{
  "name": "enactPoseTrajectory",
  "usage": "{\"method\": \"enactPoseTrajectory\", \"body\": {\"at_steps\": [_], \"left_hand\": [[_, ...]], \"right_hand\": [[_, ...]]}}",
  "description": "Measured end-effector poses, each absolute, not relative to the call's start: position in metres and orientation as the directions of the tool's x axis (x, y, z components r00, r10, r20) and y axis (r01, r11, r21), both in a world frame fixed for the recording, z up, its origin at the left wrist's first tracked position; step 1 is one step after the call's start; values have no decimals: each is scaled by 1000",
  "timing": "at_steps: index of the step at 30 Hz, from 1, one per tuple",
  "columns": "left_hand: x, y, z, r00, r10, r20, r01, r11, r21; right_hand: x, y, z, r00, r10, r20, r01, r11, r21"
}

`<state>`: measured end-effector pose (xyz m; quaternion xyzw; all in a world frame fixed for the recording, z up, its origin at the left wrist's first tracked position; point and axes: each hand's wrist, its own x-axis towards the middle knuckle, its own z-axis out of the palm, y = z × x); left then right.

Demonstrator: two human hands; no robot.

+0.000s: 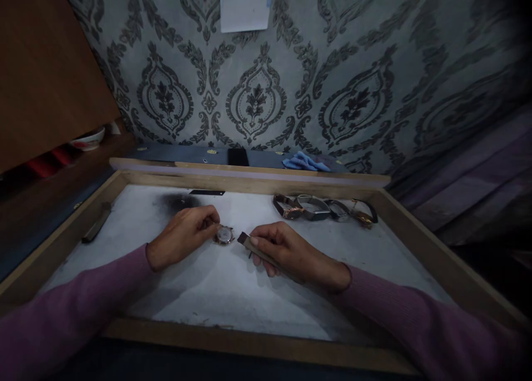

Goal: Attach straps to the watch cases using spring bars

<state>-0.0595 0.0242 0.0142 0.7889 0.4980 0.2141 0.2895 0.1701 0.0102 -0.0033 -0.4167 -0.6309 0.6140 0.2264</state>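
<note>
Between the thumb and fingers of my left hand (pixel 187 234) is the left edge of a round watch case (pixel 225 235). It has a silvery face or back, a rose-gold rim, and no strap shows on it. To its right, my right hand (pixel 286 250) is closed around a brown watch strap (pixel 260 249) with a darker end. That end points toward the watch case, and a small gap separates the two. A thin dark piece sticks out below the strap; I cannot make out what it is.
A shallow wooden tray (pixel 266 336) with a white bottom surrounds the work. Several watches (pixel 313 208) lie at its back right. A dark strap (pixel 96 223) rests by the left wall, and a flat black strip (pixel 206 192) lies near the back. Behind are a blue cloth (pixel 305 161) and a black object (pixel 238 157).
</note>
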Motion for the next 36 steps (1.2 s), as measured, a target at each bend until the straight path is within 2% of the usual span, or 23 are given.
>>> {"method": "enactPoseTrajectory", "body": {"at_steps": [5,12,19,25,29,36], "left_hand": [[-54,22,6,454,889,58,692,-393,606],[-50,23,4,429,900,-79,684,-267,679],[-49,26,1,524,847,-88,501,-223,836],[-54,26,8,505,833,-227,279,91,956],[-55,23,9,578,755,-309,119,297,947],[-54,23,-2,613,760,-216,15,262,965]], "right_hand": [[170,13,-4,-539,812,-222,242,-103,-965],[170,16,-6,-544,817,-190,229,-73,-971],[172,15,-5,-562,808,-177,247,-40,-968],[172,15,-3,-572,806,-151,225,-23,-974],[174,14,1,-590,796,-137,219,-5,-976],[174,11,2,-612,778,-142,226,0,-974]]}}
